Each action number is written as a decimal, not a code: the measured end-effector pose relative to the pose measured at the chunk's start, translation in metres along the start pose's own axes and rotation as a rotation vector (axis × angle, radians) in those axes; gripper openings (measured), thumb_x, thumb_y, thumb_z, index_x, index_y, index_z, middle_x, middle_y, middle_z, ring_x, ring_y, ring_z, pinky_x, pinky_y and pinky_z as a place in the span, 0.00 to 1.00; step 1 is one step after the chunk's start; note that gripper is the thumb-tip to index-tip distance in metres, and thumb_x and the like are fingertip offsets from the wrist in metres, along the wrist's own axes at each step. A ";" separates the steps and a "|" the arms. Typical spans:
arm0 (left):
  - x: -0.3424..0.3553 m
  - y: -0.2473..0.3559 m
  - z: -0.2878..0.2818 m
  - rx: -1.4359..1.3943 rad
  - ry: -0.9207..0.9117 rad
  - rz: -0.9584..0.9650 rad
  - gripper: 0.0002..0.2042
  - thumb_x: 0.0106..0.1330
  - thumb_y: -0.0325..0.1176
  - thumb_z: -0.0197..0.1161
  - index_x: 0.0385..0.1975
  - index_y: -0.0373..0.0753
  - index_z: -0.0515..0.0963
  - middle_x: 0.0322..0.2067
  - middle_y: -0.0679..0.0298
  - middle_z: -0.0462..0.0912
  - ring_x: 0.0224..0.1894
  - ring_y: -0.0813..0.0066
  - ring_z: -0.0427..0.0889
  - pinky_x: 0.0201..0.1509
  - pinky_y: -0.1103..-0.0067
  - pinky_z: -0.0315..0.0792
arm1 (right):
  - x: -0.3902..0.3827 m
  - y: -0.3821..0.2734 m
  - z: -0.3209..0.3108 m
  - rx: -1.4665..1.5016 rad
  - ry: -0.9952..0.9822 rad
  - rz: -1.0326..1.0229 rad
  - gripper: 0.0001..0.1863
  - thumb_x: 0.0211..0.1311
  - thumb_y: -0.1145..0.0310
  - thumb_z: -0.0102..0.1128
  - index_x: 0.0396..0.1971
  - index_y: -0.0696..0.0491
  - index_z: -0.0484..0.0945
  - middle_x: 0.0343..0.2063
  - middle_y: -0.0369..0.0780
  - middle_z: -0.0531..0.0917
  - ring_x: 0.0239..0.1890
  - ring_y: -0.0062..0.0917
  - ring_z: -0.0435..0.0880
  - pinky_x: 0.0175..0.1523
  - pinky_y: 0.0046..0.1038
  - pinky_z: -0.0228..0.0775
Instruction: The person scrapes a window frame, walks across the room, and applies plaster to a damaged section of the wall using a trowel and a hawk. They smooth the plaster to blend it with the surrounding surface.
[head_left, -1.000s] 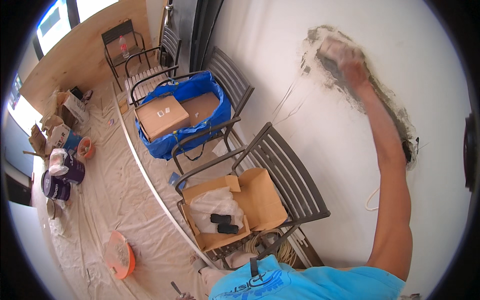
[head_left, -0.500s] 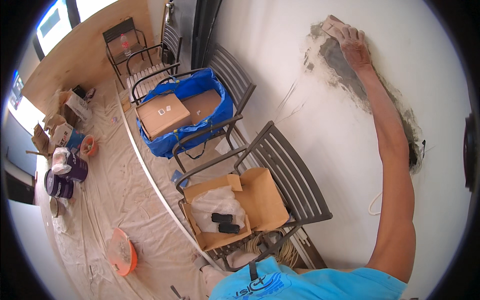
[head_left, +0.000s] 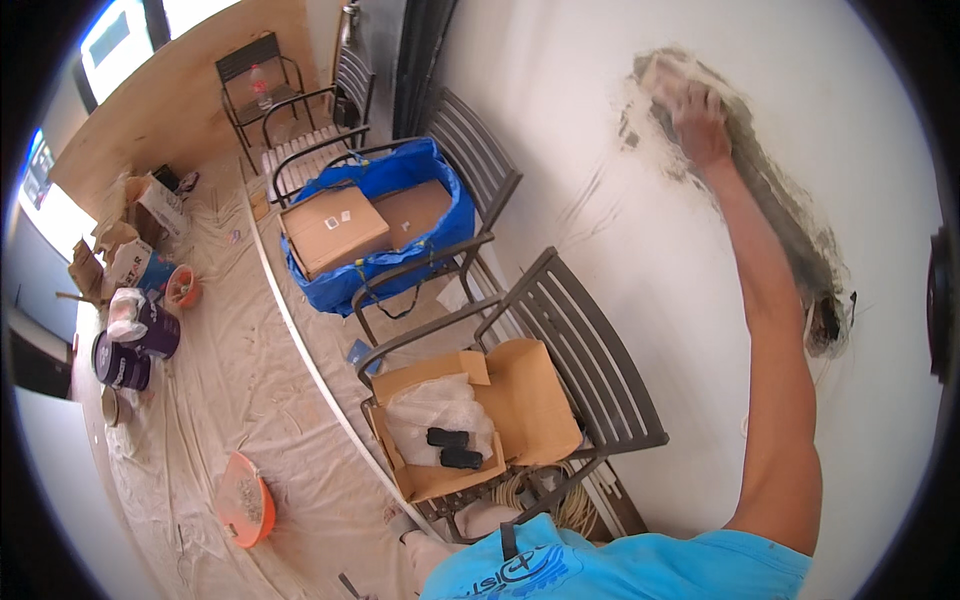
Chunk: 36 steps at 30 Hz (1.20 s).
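My right hand [head_left: 700, 125] is closed on a pinkish-brown sanding block [head_left: 667, 80], partly hidden by the fingers and slightly blurred. It presses the block flat to the white wall, over the upper end of a long grey filled patch [head_left: 770, 215]. That patch runs down to the right and ends in a dark ragged hole [head_left: 826, 322]. My left hand does not show. A slim dark tool end [head_left: 348, 584] pokes in at the lower edge; whatever holds it is out of sight.
Beside the wall, a slatted metal chair [head_left: 590, 350] bears an opened carton [head_left: 535, 400]; another bears a blue bag [head_left: 455, 205] of boxes. Sheeting [head_left: 200, 400] covers the floor, with an orange basin [head_left: 262, 515] and purple buckets [head_left: 122, 365] on it.
My right hand has slid the block down along the upper end of the patch. The view has shifted slightly, and the dark hole now shows clear of my forearm.
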<state>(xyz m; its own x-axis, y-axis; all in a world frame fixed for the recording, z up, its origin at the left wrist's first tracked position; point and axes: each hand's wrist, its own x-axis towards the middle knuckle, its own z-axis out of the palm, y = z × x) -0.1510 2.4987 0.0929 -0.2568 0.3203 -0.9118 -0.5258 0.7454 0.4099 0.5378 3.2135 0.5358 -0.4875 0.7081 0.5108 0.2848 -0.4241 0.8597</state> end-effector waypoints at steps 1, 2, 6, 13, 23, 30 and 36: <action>0.008 -0.004 -0.001 -0.001 0.024 0.025 0.08 0.70 0.38 0.61 0.34 0.41 0.76 0.20 0.63 0.78 0.16 0.72 0.76 0.14 0.80 0.66 | -0.016 -0.010 -0.001 -0.013 -0.008 -0.101 0.20 0.60 0.68 0.54 0.53 0.47 0.77 0.48 0.37 0.77 0.51 0.32 0.74 0.59 0.41 0.65; 0.013 -0.006 -0.002 -0.002 0.051 0.050 0.08 0.70 0.39 0.60 0.36 0.41 0.76 0.21 0.63 0.78 0.17 0.71 0.77 0.14 0.79 0.67 | -0.036 -0.024 0.002 -0.022 -0.017 -0.201 0.20 0.59 0.68 0.55 0.53 0.46 0.77 0.48 0.37 0.77 0.50 0.32 0.74 0.59 0.41 0.64; 0.011 -0.014 0.000 0.016 0.048 0.013 0.10 0.70 0.39 0.61 0.39 0.39 0.76 0.23 0.61 0.80 0.19 0.70 0.78 0.15 0.79 0.69 | -0.023 -0.003 0.011 0.062 0.127 -0.231 0.21 0.58 0.67 0.56 0.53 0.46 0.77 0.46 0.37 0.76 0.50 0.32 0.73 0.60 0.42 0.62; 0.013 -0.020 -0.012 0.087 0.029 0.052 0.10 0.71 0.40 0.58 0.38 0.39 0.76 0.25 0.57 0.82 0.20 0.71 0.79 0.16 0.77 0.70 | -0.046 -0.013 0.002 0.068 0.003 -0.159 0.23 0.58 0.67 0.56 0.56 0.51 0.73 0.45 0.41 0.75 0.51 0.40 0.73 0.54 0.41 0.75; 0.018 -0.006 -0.013 0.084 -0.037 -0.053 0.13 0.71 0.40 0.58 0.25 0.43 0.72 0.16 0.65 0.73 0.12 0.75 0.70 0.14 0.78 0.62 | -0.052 0.062 -0.025 -0.001 -0.088 -0.170 0.26 0.63 0.64 0.53 0.63 0.49 0.72 0.53 0.46 0.75 0.56 0.41 0.72 0.67 0.45 0.62; 0.069 0.023 -0.004 0.080 -0.051 0.125 0.13 0.73 0.39 0.54 0.35 0.34 0.74 0.27 0.55 0.80 0.22 0.64 0.79 0.21 0.71 0.73 | -0.127 0.054 -0.039 0.067 -0.004 -0.278 0.23 0.62 0.66 0.53 0.58 0.47 0.76 0.43 0.41 0.75 0.49 0.32 0.73 0.60 0.41 0.67; 0.058 0.040 -0.001 0.190 -0.028 0.047 0.12 0.73 0.32 0.52 0.49 0.31 0.72 0.31 0.55 0.81 0.24 0.64 0.80 0.23 0.74 0.76 | -0.058 0.116 -0.027 0.004 -0.002 -0.084 0.25 0.60 0.67 0.53 0.60 0.48 0.74 0.46 0.40 0.77 0.48 0.33 0.74 0.59 0.41 0.67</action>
<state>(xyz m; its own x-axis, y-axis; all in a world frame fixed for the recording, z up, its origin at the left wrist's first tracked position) -0.1873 2.5462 0.0564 -0.2529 0.3716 -0.8933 -0.3506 0.8254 0.4426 0.5768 3.1076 0.6059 -0.5080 0.7425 0.4366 0.2459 -0.3607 0.8997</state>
